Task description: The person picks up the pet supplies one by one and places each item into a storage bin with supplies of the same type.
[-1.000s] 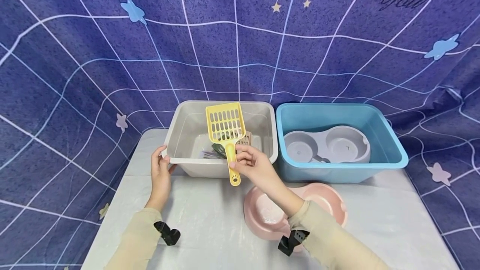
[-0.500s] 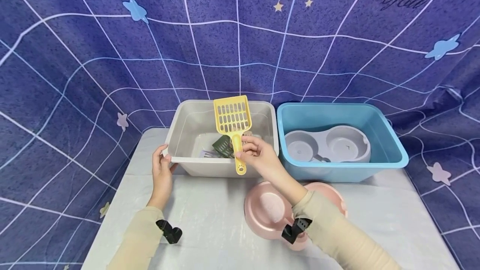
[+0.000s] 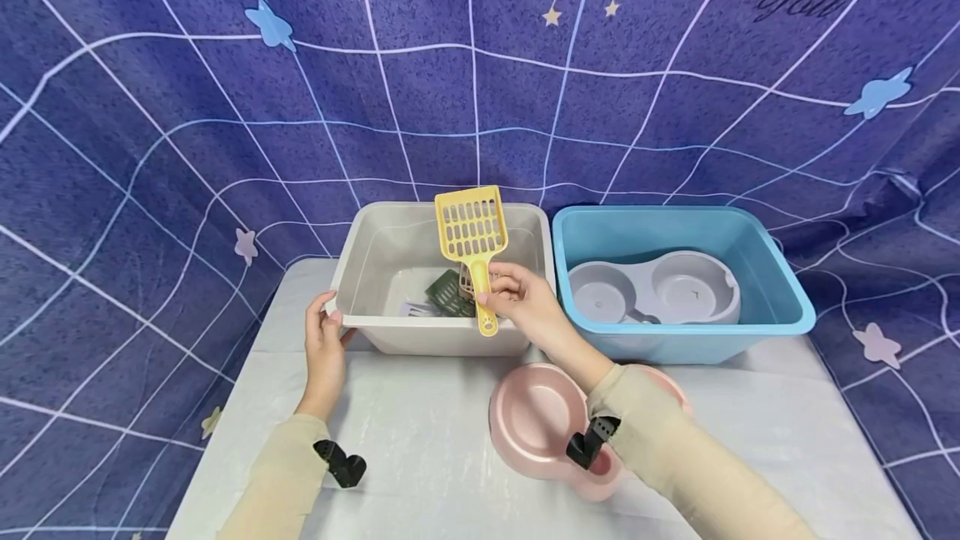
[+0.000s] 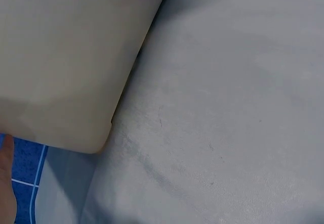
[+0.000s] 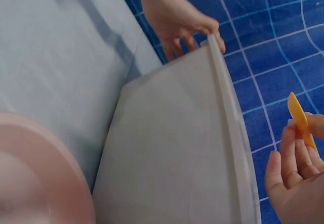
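Note:
A yellow slotted litter scoop [image 3: 480, 272] with a paw print on its handle end is held up over the grey plastic bin [image 3: 442, 340]. My right hand [image 3: 531, 303] pinches its handle between thumb and fingers, blade pointing up and away. In the right wrist view only the handle end of the scoop [image 5: 298, 117] shows. My left hand [image 3: 324, 355] grips the bin's rim at the front left corner. Inside the bin lie a dark green slotted scoop [image 3: 452, 297], a beige slotted piece half hidden behind the yellow handle, and something pale purple.
To the right stands a blue bin [image 3: 667, 342] with a grey double pet bowl [image 3: 641, 273] inside. A pink double bowl [image 3: 510, 448] lies on the white-covered table [image 3: 420, 440], partly under my right forearm. A purple patterned cloth [image 3: 420, 90] hangs behind.
My right hand has lifted the scoop a little up and to the right, uncovering more of the green scoop in the bin. The left hand stays on the rim.

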### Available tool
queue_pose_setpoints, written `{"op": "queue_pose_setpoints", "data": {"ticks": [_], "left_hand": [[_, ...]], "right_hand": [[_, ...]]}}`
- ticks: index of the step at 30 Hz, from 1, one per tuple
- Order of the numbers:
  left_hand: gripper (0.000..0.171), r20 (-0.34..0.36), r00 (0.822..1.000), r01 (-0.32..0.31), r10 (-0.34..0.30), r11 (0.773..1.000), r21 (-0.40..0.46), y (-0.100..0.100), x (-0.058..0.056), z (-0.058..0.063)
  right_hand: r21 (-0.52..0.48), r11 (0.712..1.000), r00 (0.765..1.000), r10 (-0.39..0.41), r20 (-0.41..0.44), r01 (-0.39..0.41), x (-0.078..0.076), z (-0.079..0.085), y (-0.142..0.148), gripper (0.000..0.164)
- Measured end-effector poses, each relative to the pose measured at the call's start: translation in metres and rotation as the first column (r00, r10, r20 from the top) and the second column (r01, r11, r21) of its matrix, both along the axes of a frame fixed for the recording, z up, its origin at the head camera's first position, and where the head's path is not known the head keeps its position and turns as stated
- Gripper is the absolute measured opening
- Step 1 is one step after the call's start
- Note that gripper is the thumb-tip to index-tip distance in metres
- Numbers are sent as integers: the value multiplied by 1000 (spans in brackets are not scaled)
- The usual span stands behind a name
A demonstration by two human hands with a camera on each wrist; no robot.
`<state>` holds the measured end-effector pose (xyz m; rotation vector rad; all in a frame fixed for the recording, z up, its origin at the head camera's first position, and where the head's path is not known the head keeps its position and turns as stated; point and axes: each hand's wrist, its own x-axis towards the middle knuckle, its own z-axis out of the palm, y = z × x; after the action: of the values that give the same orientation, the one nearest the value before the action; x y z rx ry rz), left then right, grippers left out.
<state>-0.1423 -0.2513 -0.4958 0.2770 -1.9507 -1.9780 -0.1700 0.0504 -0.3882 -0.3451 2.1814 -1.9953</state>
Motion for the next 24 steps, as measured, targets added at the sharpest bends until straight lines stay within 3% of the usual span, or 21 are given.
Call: {"op": "queue_pose_setpoints", "data": {"ticks": [13,24], "left_hand": [[39,0,1000,-5,5,1000,-8,-1,0,-4],[39,-18,1000,-10,10,1000,0,1,-1,-2]], "right_hand": [[14,996,996,-83,-31,84,-16,-14,-2,46],[35,991,991,-124,-41,125,-25,-15,-2,43]]}}
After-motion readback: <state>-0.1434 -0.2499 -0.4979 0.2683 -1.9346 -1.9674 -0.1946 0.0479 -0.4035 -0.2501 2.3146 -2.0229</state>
